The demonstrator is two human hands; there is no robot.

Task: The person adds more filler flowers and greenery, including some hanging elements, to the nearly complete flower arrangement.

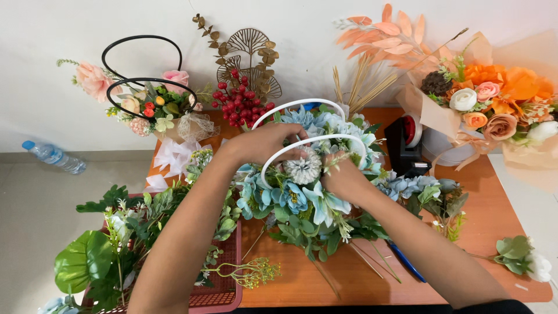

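Your two bare forearms reached forward from the bottom edge and drew together toward the middle. Your left hand (pixel 263 143) lay palm down, its fingers (pixel 293 135) curled loosely. Your right hand (pixel 344 178) sat lower and just beside it, its fingers tucked out of sight.

Florist's craft table (pixel 500 215), artificial bouquets (pixel 494 104)

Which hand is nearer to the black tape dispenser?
Right. The right hand works in the blue flower arrangement, just left of the tape dispenser. The left hand is farther left, across the white handles.
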